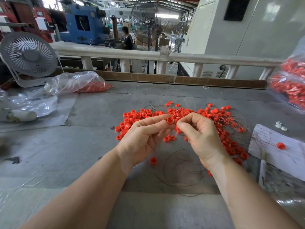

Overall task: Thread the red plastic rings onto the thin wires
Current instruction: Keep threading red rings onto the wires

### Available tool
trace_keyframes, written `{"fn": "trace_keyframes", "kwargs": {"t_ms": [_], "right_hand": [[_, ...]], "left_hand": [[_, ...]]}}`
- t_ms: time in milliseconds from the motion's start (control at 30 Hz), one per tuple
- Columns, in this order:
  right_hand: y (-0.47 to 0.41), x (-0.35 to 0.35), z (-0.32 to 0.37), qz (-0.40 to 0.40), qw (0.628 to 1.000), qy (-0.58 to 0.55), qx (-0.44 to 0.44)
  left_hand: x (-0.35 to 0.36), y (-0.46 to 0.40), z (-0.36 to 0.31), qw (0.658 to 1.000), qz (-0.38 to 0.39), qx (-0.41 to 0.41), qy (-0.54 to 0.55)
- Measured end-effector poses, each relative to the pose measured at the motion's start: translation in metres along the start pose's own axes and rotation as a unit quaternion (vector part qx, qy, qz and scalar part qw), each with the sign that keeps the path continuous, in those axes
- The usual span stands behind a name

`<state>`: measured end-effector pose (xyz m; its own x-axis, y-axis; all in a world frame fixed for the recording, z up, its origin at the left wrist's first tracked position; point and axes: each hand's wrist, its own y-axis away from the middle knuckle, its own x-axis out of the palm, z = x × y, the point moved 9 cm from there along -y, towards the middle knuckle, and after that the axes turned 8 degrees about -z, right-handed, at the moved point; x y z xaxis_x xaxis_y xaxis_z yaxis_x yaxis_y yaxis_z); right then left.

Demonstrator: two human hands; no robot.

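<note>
Above the scuffed grey worktop (82, 154), the left hand (143, 138) pinches a short, hollow red plastic ring (170, 120) between thumb and fingertips. The right hand (199, 134) is curled just beside it, seemingly nipping a hair-thin wire too fine to trace. Behind lies a loose heap of rings (165, 113) tangled with thin wires (231, 118); crinkled clear bags (77, 83) hold more.

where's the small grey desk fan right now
In the head view the grey desk fan stands at the far left of the table, just behind the clear plastic bag of red rings.
</note>
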<state>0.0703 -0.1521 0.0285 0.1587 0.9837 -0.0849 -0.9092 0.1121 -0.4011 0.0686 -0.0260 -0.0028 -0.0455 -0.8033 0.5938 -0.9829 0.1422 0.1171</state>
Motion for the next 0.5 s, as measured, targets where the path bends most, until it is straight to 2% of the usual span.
{"fn": "trace_keyframes", "kwargs": {"t_ms": [500], "right_hand": [[-0.0006, -0.0006, -0.0037, 0.007, 1.0, -0.016, 0.016]], "left_hand": [[-0.0003, -0.0008, 0.0018, 1.0, -0.014, -0.004, 0.018]]}}
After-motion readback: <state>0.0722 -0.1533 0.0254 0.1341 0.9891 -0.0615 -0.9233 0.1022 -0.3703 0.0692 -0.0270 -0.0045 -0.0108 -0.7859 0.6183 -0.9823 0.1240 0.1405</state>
